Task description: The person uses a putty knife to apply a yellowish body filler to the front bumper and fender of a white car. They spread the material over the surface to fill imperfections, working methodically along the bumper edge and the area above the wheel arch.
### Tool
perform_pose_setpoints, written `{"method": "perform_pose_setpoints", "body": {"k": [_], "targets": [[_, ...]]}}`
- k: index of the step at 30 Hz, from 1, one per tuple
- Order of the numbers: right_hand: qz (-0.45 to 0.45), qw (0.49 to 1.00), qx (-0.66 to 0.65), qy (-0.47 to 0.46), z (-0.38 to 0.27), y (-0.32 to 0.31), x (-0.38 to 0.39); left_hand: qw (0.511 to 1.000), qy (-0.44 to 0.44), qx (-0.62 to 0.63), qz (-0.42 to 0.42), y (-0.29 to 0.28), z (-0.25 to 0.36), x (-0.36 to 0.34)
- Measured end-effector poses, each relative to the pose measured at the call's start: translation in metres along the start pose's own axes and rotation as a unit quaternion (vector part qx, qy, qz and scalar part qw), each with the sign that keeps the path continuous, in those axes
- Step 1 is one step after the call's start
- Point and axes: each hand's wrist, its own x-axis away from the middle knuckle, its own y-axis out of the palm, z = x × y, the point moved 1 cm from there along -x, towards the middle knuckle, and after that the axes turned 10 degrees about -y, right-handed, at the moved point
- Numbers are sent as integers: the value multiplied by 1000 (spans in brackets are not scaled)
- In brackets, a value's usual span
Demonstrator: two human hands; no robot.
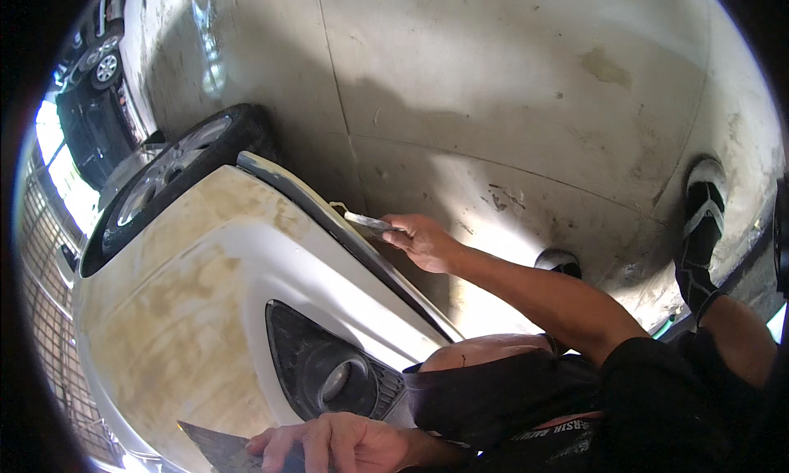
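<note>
A white car bumper [271, 251] with blotchy yellowish filler patches fills the lower left. At its lower edge, my right hand [423, 241] is closed around a slim putty knife [370, 221] with a whitish smear on it. A bit of pale paste [337, 205] shows just beyond its tip. Down at the bottom of the picture, my left hand [337, 444] grips a dark, flat spreader plate [218, 448] with a pointed corner, in front of the bumper. The picture's lower edge cuts off part of the plate. Between my hands lies a round fog lamp [335, 383] in a black surround.
Behind the bumper is a wheel [177, 173] with a black tyre. The stained concrete floor [509, 78] spreads above and to the right. My shoe [707, 189] is at the right, and a bent knee [485, 354] is close to the bumper. Another car [103, 62] stands at the far left.
</note>
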Motion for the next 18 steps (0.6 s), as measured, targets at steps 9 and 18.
{"method": "perform_pose_setpoints", "body": {"k": [9, 18], "targets": [[-51, 990, 62, 112, -32, 6, -54, 976, 71, -142, 149, 9, 4, 40], [-168, 953, 129, 215, -58, -33, -65, 919, 1, -257, 299, 1, 4, 72]]}}
